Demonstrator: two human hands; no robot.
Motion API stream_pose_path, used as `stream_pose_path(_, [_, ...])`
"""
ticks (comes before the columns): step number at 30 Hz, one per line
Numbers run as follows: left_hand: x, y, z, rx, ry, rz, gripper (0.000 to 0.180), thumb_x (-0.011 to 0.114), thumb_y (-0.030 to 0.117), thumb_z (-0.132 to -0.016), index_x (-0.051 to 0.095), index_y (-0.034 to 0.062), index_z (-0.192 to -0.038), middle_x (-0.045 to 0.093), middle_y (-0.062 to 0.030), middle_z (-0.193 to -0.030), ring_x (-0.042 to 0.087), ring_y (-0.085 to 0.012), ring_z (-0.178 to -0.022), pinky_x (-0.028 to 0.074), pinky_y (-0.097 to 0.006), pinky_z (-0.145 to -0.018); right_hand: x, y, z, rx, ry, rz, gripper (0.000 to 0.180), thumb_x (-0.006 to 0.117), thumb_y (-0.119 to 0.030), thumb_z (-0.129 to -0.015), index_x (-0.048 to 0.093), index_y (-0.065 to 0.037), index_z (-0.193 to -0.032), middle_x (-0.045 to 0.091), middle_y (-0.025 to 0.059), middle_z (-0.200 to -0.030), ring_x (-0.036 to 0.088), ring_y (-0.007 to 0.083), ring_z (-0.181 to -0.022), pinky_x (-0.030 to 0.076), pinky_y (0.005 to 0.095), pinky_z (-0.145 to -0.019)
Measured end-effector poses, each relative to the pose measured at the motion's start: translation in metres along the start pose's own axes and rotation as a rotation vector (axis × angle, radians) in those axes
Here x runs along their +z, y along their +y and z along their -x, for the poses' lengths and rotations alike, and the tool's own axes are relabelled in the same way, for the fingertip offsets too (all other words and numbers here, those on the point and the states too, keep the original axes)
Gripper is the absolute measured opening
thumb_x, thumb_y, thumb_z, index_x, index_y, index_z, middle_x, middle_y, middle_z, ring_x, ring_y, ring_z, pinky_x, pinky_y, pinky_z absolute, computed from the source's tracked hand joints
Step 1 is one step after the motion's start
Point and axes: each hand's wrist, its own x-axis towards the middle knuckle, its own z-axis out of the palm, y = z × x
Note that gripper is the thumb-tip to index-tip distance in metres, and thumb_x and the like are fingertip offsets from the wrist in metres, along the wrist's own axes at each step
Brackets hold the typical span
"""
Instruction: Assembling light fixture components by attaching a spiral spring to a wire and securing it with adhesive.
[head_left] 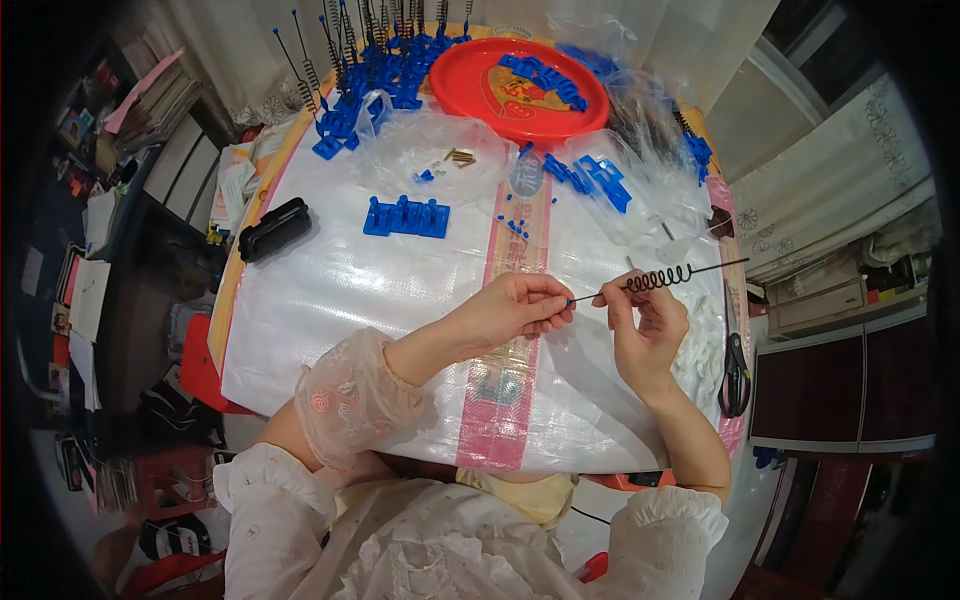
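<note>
My right hand [645, 325] pinches a thin black wire with a coiled spring section [660, 278]; the wire's straight end sticks out to the right. My left hand [515, 308] closes its fingertips on a tiny blue piece at the wire's left tip [570, 298]. Both hands hover over the white woven sheet [380, 290] covering the table. A row of joined blue plastic blocks [406, 217] lies farther out on the sheet.
A red round tray [470, 80] with blue parts sits at the far edge. Many finished blue blocks with upright spring wires [375, 60] stand far left. Clear plastic bags [430, 150], a black case [274, 229] and black scissors [736, 375] lie around.
</note>
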Motion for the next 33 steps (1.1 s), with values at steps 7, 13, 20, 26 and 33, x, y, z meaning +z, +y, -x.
stream_pose_path(7, [-0.0014,0.0010,-0.0002,-0.004,-0.030,0.029,0.015,0.059,0.017,-0.102,0.065,0.0057,-0.112,0.067,0.0006,-0.094,0.059,-0.0045,-0.080,0.048,-0.019,-0.071,0.0038,0.0010,0.0006,-0.034,0.006,-0.014,0.006,0.068,0.008,-0.087,0.063,0.005,-0.086,0.070,0.0102,-0.079,0.067,0.0132,-0.068,0.049,0.0240,-0.059])
stream_pose_path(13, [-0.0024,-0.0009,-0.0013,0.008,-0.029,0.025,0.016,0.060,0.017,-0.102,0.067,0.0056,-0.111,0.068,0.0002,-0.093,0.060,-0.0041,-0.080,0.047,-0.018,-0.069,0.0052,0.0028,0.0004,-0.064,0.004,-0.012,0.007,0.065,0.009,-0.089,0.060,0.005,-0.088,0.069,0.0115,-0.081,0.065,0.0128,-0.066,0.048,0.0230,-0.057])
stream_pose_path(20, [-0.0004,0.0010,0.0002,0.009,-0.005,0.030,0.016,0.061,0.017,-0.102,0.067,0.0050,-0.110,0.069,-0.0003,-0.094,0.061,-0.0046,-0.080,0.047,-0.018,-0.069,0.0032,0.0031,0.0009,-0.032,0.003,-0.029,0.010,0.068,0.011,-0.086,0.060,0.005,-0.086,0.070,0.0124,-0.080,0.069,0.0154,-0.069,0.052,0.0239,-0.061])
stream_pose_path(26, [0.0005,-0.0001,-0.0004,0.011,0.007,0.030,0.016,0.060,0.015,-0.101,0.067,0.0049,-0.111,0.067,0.0003,-0.094,0.060,-0.0039,-0.082,0.048,-0.017,-0.070,0.0008,0.0003,0.0008,-0.061,-0.036,0.023,0.008,0.067,0.010,-0.087,0.060,0.005,-0.087,0.069,0.0117,-0.079,0.068,0.0146,-0.069,0.051,0.0237,-0.061])
stream_pose_path(33, [0.0008,0.0000,-0.0004,0.024,0.025,0.020,0.016,0.061,0.016,-0.101,0.067,0.0050,-0.111,0.068,-0.0006,-0.095,0.061,-0.0053,-0.081,0.050,-0.019,-0.072,0.0013,0.0007,-0.0012,-0.026,-0.009,-0.004,0.007,0.068,0.009,-0.087,0.062,0.005,-0.087,0.069,0.0104,-0.078,0.066,0.0129,-0.067,0.049,0.0236,-0.060])
